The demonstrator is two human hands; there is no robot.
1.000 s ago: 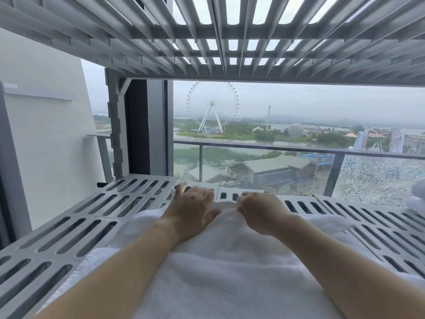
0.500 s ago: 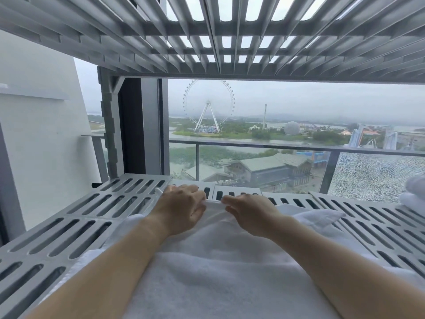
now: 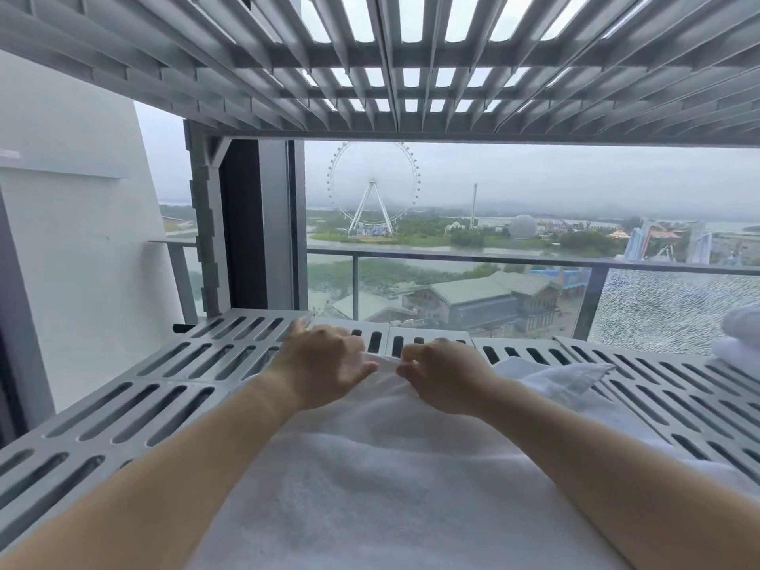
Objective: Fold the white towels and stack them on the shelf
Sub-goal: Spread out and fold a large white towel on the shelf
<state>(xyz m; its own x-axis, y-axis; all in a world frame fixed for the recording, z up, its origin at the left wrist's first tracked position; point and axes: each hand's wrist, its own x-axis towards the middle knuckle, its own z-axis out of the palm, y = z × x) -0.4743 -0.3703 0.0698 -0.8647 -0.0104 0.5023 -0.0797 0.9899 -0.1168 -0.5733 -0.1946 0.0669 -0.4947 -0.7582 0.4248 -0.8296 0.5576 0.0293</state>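
A towel point(image 3: 370, 487) lies spread on the slotted shelf point(image 3: 123, 409), running from its near edge toward the back. At the towel's far edge, the left-hand grip point(image 3: 325, 364) and right-hand grip point(image 3: 444, 380) sit side by side, close but apart, each pinching the hem. An upper shelf point(image 3: 411, 55) hangs overhead. Another towel point(image 3: 740, 339) rests on the slotted shelf at far right. A wall point(image 3: 82, 261) stands to the left; behind the shelf runs a balcony railing point(image 3: 493, 259), with a Ferris wheel point(image 3: 373, 187) well beyond it.

Noted: towel point(image 3: 390, 479) plain white. Beneath towel, shelf point(image 3: 164, 388) light grey, regular rows of dark oblong slots. Above towel, upper rack point(image 3: 370, 76) grey, parallel slats. Far right of towel, bundle point(image 3: 740, 339) white.
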